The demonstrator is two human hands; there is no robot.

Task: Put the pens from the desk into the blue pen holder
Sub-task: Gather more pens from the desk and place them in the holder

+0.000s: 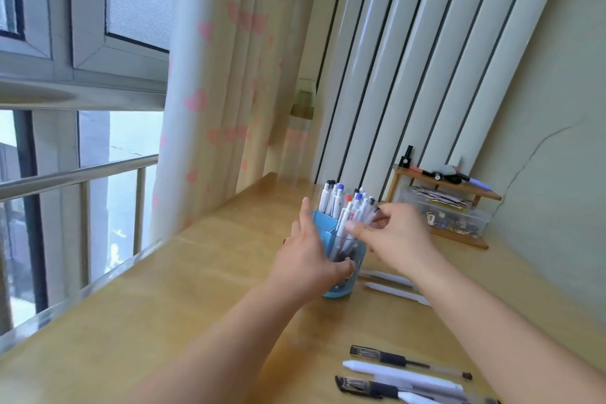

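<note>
Left hand (306, 257) wraps the blue pen holder (342, 267) to steady it, right hand (393, 234) pinches white pens (352, 223) at its mouth; loose pens (406, 371) lie on the counter (164, 321) nearer you than the holder: light, stiff, slippery—grip mid-barrel.

Bright daylight comes in through the window (124, 138) on the left, and the glass looks washed out and white. The wooden desk (183, 298) shines with soft pale glare, and the shadows under the arms are faint. The right hand (393, 236) and the curtain (236, 82) look blurry and smeared, and straight lines such as the wall panels (426, 59) lean and bend near the edges.
</note>
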